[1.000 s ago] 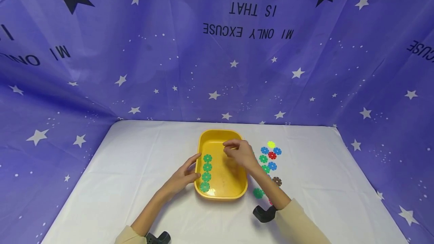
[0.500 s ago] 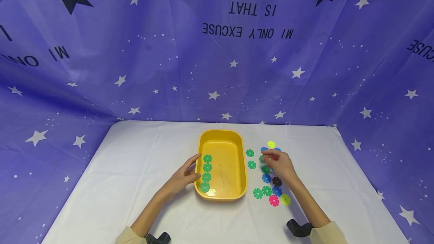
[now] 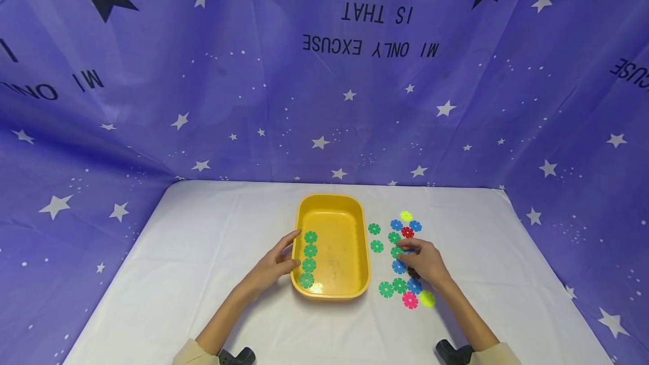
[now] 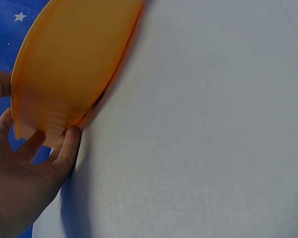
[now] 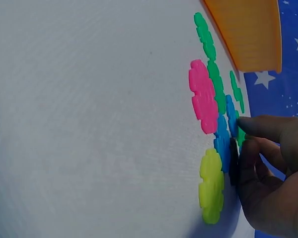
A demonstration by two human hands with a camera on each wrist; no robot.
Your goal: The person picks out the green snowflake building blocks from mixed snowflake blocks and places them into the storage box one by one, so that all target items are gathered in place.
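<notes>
A yellow plastic tray [image 3: 330,295] stands mid-table with a column of several green snowflake building discs [image 3: 310,250] along its left side. My left hand [image 3: 271,269] holds the tray's left wall; thumb and index finger hook over the rim while other fingers lie against the outside, as the left wrist view shows. To the right of the tray, my right hand [image 3: 426,261] is low over loose discs. Its thumb and index fingertips stand apart at opposite edges of a green disc [image 3: 395,253]. A brown disc [image 3: 413,274] is partly covered by this hand.
Loose discs lie around the right hand: a yellow one [image 3: 406,216], a red one [image 3: 408,232], a pink one [image 3: 410,300] and several blue and green ones. Two green discs [image 3: 376,246] lie beside the tray. A starry purple cloth [image 3: 324,100] hangs behind the white table [image 3: 228,218].
My right hand has come from over the tray back to the discs on the right, then a little nearer, its fingertips parting around a green disc. The left hand has stayed on the tray.
</notes>
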